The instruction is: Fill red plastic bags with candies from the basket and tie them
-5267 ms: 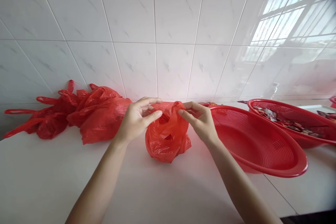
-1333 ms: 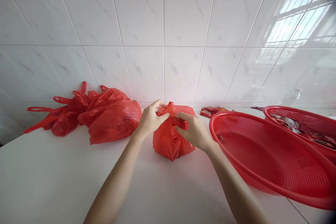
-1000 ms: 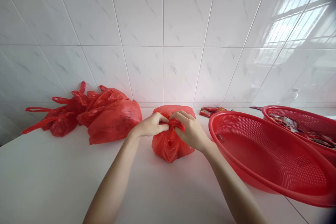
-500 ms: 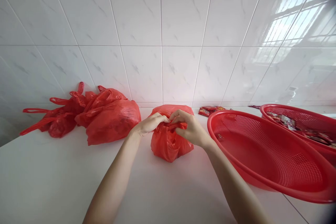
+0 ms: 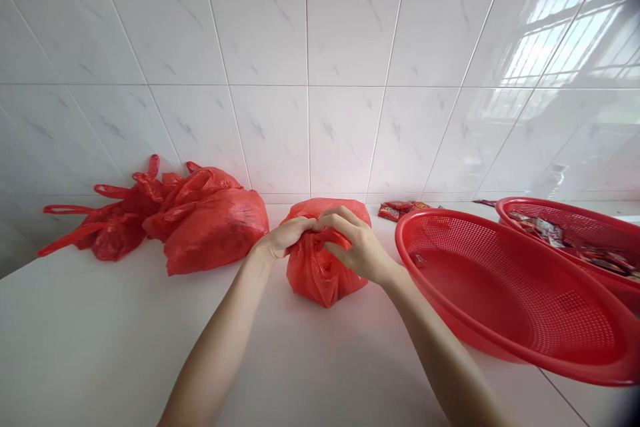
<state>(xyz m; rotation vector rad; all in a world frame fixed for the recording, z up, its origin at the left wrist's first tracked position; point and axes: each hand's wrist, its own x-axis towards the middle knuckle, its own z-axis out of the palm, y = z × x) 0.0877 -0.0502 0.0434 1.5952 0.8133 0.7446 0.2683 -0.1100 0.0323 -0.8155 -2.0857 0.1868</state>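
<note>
A red plastic bag point(image 5: 325, 283) sits full and bunched on the white counter in front of me. My left hand point(image 5: 290, 235) pinches its gathered top from the left side. From the right, my right hand point(image 5: 357, 243) has its fingers curled over the same gathered plastic, with a loop of the bag near the thumb. Both sets of fingertips meet at the top of the bag, and the exact grip there is partly hidden. What the bag holds cannot be seen.
Several tied red bags point(image 5: 215, 230) lie at the left against the tiled wall point(image 5: 270, 140). A large red plastic basket point(image 5: 480, 293) stands close on the right, holding a small packet. Behind it, another red basket point(image 5: 590, 220) contains wrapped packets. Small red packets point(image 5: 397, 209) lie by the wall.
My right hand has shifted slightly left, closer to my left fingertips. The bag's top is drawn a little tighter, while the bag stays in place.
</note>
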